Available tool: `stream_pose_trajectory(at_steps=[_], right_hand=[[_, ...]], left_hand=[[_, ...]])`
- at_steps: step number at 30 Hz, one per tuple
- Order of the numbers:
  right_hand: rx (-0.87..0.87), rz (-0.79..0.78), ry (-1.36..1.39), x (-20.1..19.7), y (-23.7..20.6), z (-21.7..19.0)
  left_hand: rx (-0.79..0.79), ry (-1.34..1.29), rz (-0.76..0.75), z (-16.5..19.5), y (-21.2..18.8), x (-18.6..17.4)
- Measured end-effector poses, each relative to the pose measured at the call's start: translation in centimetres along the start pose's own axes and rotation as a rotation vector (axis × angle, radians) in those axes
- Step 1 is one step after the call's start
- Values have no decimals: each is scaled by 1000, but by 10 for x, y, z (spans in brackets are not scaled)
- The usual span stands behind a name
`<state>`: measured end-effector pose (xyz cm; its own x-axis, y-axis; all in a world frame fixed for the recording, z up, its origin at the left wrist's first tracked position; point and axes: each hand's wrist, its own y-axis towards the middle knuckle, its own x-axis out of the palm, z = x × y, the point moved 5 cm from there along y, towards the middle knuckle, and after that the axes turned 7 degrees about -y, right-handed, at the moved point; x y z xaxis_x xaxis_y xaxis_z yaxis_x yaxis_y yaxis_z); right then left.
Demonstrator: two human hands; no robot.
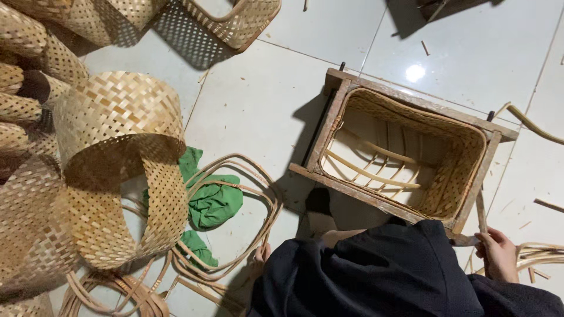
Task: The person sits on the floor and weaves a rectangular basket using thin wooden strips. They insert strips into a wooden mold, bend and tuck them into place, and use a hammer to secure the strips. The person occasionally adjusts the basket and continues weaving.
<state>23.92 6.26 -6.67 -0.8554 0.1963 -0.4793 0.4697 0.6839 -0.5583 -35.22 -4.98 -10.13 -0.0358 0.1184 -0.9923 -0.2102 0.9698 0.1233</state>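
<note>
Dark cloth of the person's black garment (376,276) fills the lower centre of the frame, nearest the lens. At lower right, the right hand (498,253) is closed around a thin flat bamboo strip (480,212) that rises beside the corner of a weathered rectangular wooden frame (411,103) standing on the pale tiled floor (258,100). Set inside that frame, at centre right, is a half-made rectangular woven bamboo basket (464,155), its walls pressed against the wood and several curved bamboo ribs (370,170) crossing its open bottom. At lower centre, only the fingertips of the left hand (262,253) show past the garment; they touch the edge of a pile of looped tan cane rims (235,211) lying on the floor, and whether they grip it cannot be told. A crumpled green cloth (214,202) lies within those loops. Stacked along the left side of the frame are open woven bamboo sleeves (117,117), bottomless and curling, the foremost standing over the cane rims. Another woven bamboo basket (235,23) sits at the upper centre edge, partly cut off. More curved cane pieces (540,252) rest at the lower right edge, just beside the right hand, and small splinters scatter the tiles.
</note>
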Motion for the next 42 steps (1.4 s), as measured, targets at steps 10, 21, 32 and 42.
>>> stream_pose_trajectory(at_steps=[10,21,32,42], right_hand=[[-121,-12,-318,8,8,-2],[-328,-72,-258,7,36,27],[-94,-8,-73,9,0,5],[-329,81,215,-63,-24,-12]], left_hand=[[-68,-135,-139,-9,-12,25],[-73,-498,46,-38,-15,17],[-553,-433,-539,-54,74,43],[-86,-1304,353,-75,191,-156]])
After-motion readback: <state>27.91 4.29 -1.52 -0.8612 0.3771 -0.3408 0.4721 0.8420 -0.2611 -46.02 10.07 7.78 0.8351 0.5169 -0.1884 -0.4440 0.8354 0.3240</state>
